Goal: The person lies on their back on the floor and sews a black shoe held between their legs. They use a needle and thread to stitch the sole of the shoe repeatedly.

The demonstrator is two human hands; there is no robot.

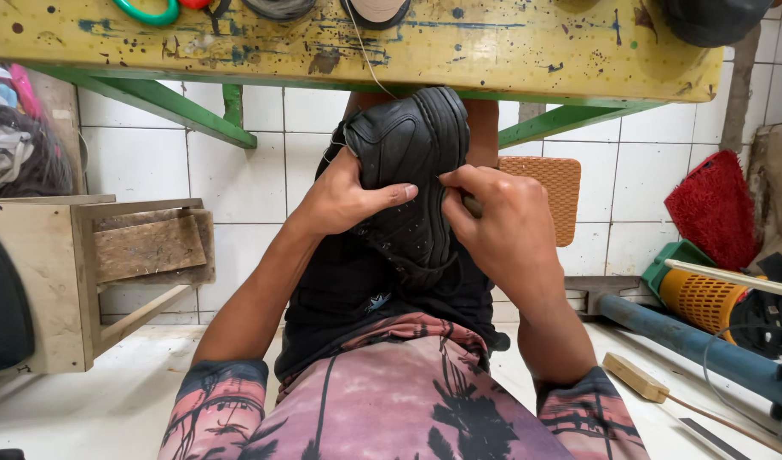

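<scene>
The pink patterned shorts (391, 400) fill the six o'clock edge. Above them, at centre, the left hand (344, 200) grips a black shoe (412, 162) (sole turned toward the camera), thumb across it. The right hand (493, 226), at three o'clock of the shoe, pinches a small tool against it. A yellow paint-flecked bench (493, 51) spans twelve o'clock.

A paint-stained yellow workbench (493, 51) is spanning the top; a wooden stool (93, 273) is standing left, while a red brush (715, 209) and blue pipe (698, 345) are lying right.
</scene>
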